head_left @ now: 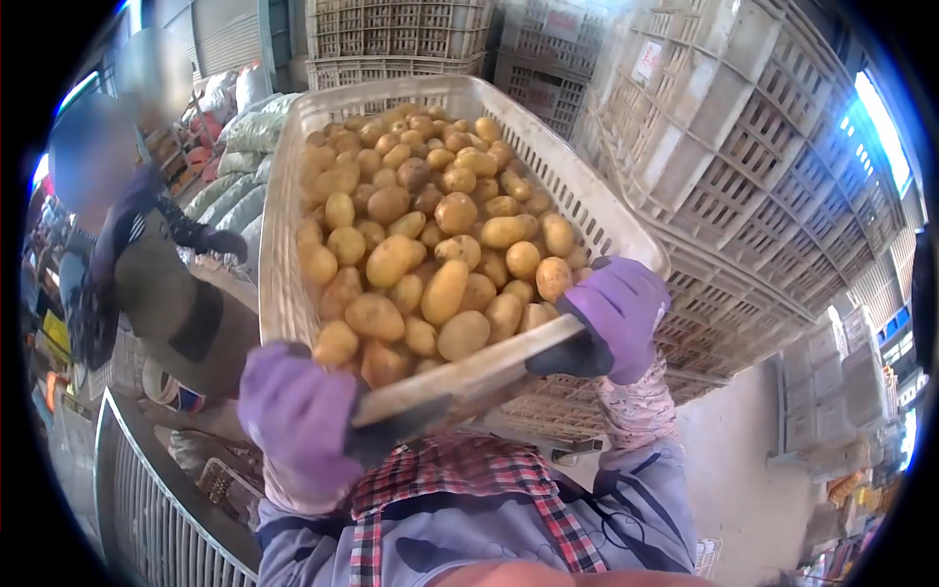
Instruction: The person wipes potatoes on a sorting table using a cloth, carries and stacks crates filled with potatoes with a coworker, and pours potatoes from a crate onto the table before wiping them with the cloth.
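A pale plastic crate (pixel 616 217) with slotted sides, full of yellow-brown potatoes (pixel 445 293), is tilted in front of my chest. My left hand (pixel 301 416), in a purple glove with a dark palm, is closed on the crate's near rim at its left corner. At the right corner my right hand (pixel 618 318), gloved the same way, grips the same rim. Both thumbs and palms are partly hidden by the rim. The far end of the crate is close to the stacked crates.
Tall stacks of slotted crates (pixel 675 127) stand right and behind. Another person (pixel 186 284) is close on the left, beside filled sacks (pixel 245 147). A metal railing (pixel 161 499) runs at the lower left. Concrete floor (pixel 734 440) shows at the right.
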`<state>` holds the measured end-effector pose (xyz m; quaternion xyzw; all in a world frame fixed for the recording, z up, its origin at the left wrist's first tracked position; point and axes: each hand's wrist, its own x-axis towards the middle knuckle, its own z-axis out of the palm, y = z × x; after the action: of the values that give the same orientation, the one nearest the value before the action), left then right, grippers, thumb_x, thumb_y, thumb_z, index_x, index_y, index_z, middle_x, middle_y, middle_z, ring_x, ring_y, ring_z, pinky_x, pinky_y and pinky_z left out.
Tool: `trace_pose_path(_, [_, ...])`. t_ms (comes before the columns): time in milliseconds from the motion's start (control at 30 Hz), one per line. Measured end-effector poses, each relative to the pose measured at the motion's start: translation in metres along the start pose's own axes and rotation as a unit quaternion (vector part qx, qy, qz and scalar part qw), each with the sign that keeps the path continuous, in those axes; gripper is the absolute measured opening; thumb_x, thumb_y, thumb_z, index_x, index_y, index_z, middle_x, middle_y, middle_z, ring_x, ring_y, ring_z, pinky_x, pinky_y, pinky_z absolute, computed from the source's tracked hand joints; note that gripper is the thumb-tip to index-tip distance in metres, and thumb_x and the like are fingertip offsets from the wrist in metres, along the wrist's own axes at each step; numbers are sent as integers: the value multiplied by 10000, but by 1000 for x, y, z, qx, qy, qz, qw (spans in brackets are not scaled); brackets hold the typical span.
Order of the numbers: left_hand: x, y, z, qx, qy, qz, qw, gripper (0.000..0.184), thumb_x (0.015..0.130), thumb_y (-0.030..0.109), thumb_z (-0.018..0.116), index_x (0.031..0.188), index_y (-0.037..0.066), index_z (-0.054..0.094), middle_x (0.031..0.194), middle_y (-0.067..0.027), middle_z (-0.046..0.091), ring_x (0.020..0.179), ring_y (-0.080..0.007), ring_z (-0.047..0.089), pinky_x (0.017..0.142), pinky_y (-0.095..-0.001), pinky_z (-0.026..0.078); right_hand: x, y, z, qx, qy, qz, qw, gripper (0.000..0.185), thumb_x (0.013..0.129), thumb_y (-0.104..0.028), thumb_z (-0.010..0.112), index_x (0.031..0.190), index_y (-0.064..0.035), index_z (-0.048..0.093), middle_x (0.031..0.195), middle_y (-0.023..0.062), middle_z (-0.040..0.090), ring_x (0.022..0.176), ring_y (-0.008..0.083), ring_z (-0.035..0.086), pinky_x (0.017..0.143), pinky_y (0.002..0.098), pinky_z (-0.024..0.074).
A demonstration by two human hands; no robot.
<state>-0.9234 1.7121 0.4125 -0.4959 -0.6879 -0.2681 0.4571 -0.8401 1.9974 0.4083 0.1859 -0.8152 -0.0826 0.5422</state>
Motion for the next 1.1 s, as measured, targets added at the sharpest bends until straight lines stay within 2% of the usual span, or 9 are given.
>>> trace_pose_path(133, [-4,37,-22,38,-95,-2,995,210,510,172,612,683,62,567,557,-4,423,539,-154,489,586,-328,419,6,4,-15,100,-48,-26,994,217,630,-206,668,808,-89,625,760,51,602,641,235,585,570,364,479])
trace_pose_path(300, [-8,52,-19,43,-60,-24,997,179,527,144,593,687,73,557,547,22,373,476,-138,440,544,-304,394,18,-9,-27,101,-209,-90,968,279,705,-156,601,971,-73,584,856,47,571,771,243,575,686,376,480])
trace_pose_path(500, [29,61,-36,82,-316,-34,945,163,661,192,645,686,74,536,574,-16,459,505,-175,503,521,-314,400,9,-18,-14,64,-92,-44,993,280,677,-144,625,950,-106,574,835,41,551,743,227,561,679,370,462])
trace_pose_path(600, [50,52,-10,-126,-280,-5,952,196,759,215,644,720,41,564,579,-47,492,521,-232,537,519,-350,424,13,-12,-19,93,-149,-47,983,275,661,-132,635,925,-120,561,776,33,505,689,222,530,630,365,431])
trace_pose_path(633, [58,50,0,-172,-389,-8,905,481,836,369,641,1093,-18,513,843,-142,621,723,-286,617,640,-346,489,13,-8,-19,103,-158,-54,981,244,671,-140,621,903,-123,548,737,27,463,659,220,500,603,362,399])
trace_pose_path(700, [88,56,24,-252,-539,-224,772,420,848,312,634,1082,-22,533,847,-137,623,747,-250,618,667,-333,490,11,-1,-19,102,-181,-34,978,229,701,-157,608,918,-115,551,776,38,493,722,228,528,676,375,419])
trace_pose_path(733, [98,61,38,-278,-551,-244,748,397,850,302,630,1065,-18,537,844,-131,620,744,-244,614,663,-330,489,10,2,-19,104,-190,-28,976,223,715,-165,602,926,-111,552,795,44,508,754,232,542,712,381,429])
trace_pose_path(900, [121,72,106,-373,-560,-373,639,288,857,255,609,982,2,554,832,-99,607,727,-213,595,644,-315,483,-28,38,11,114,-57,26,992,226,789,-183,571,992,-85,556,951,84,563,953,268,557,994,537,338])
trace_pose_path(1100, [99,42,95,-405,-447,-552,575,173,866,198,585,883,26,574,816,-60,592,706,-177,572,620,-298,476,27,37,54,194,22,-100,976,236,759,-170,595,982,-114,541,923,49,547,933,249,552,1021,553,333])
